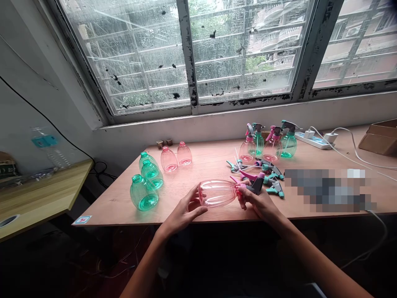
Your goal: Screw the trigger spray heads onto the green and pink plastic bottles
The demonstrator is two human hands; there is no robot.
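A clear pink spray bottle (218, 193) lies on its side in the air above the table's front edge, its base to the left. My left hand (188, 210) is curled around the base. At the neck, my right hand (254, 200) grips near the pink and black trigger head (257, 183). Just behind that hand, a pile of loose trigger heads (273, 178) in teal, pink and grey lies on the table. Left of my hands stand several green bottles without heads (144, 194) and two pink ones (169, 159).
Behind the pile stand pink and green spray bottles (288, 142) with heads on. A power strip (316, 140) with plugs and white cables sits at the back right, beside a cardboard box (380, 138). A blurred patch covers the right of the table (107, 207). Windows rise behind.
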